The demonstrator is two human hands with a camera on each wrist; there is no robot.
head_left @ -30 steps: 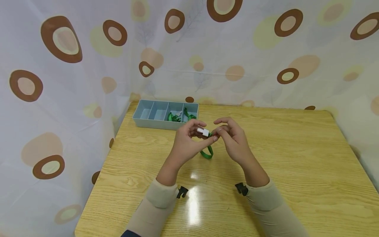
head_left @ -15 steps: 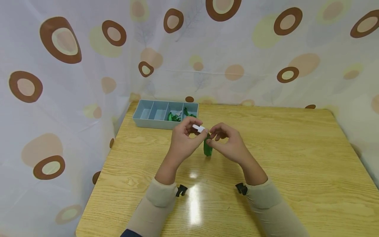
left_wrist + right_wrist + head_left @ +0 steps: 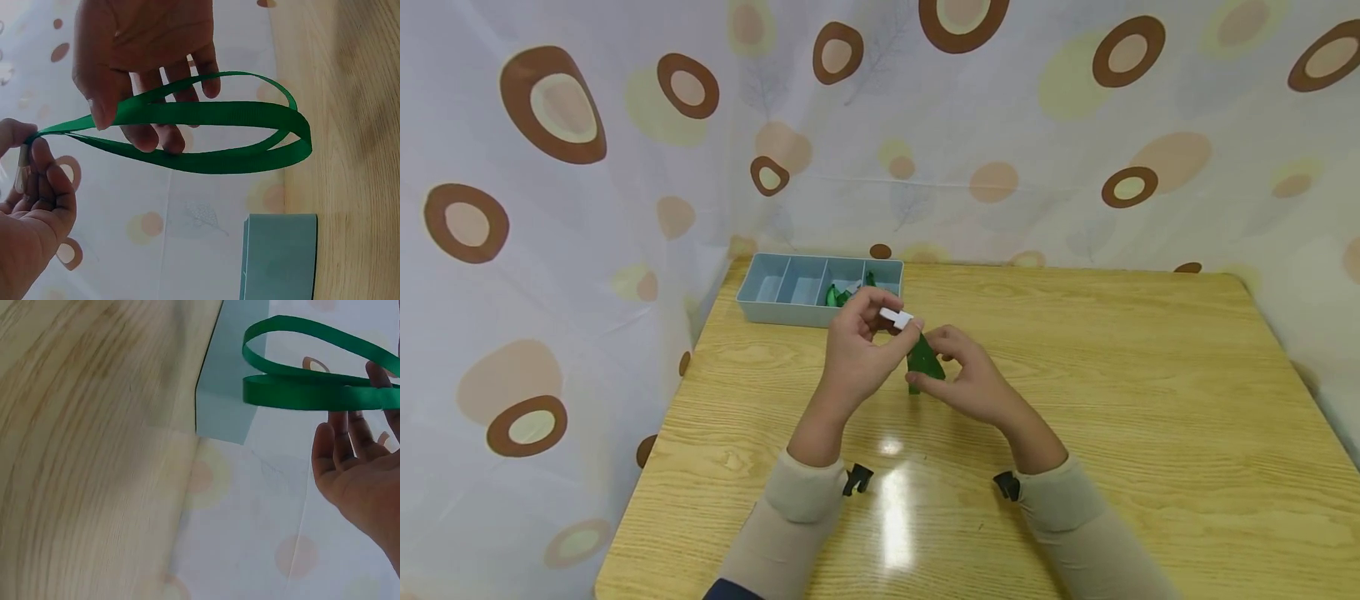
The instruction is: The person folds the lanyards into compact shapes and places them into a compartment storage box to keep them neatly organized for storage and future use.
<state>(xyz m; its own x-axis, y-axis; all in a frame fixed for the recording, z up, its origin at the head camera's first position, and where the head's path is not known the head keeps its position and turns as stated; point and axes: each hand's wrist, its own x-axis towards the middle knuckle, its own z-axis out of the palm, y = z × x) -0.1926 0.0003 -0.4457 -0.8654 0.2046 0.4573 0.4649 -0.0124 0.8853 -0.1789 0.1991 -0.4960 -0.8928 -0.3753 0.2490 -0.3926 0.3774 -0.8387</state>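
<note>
A green ribbon lanyard (image 3: pixel 926 358) with a white clip (image 3: pixel 897 318) hangs between the two hands over the table. My left hand (image 3: pixel 863 358) pinches the clip end between thumb and fingers. Lower on the ribbon, my right hand (image 3: pixel 972 385) holds it loosely, thumb on one side and fingers on the other. In the left wrist view the lanyard (image 3: pixel 206 114) spreads into long loops, its strands meeting at the left hand (image 3: pixel 44 206); the right thumb lies across the upper strands. The right wrist view catches the loops' rounded ends beside the right hand (image 3: pixel 365 487).
A blue-grey compartment tray (image 3: pixel 790 313) stands at the back left of the wooden table (image 3: pixel 1150 400). Green ribbon pieces (image 3: pixel 832 295) lie in its right-hand compartments. A patterned curtain (image 3: pixel 1037 100) rises behind and at the left. Black buckles (image 3: pixel 857 479) hang at the cuffs.
My left hand has moved slightly left and up with the clip. My right hand has slid down the ribbon from near the clip, and the loops now spread wider.
</note>
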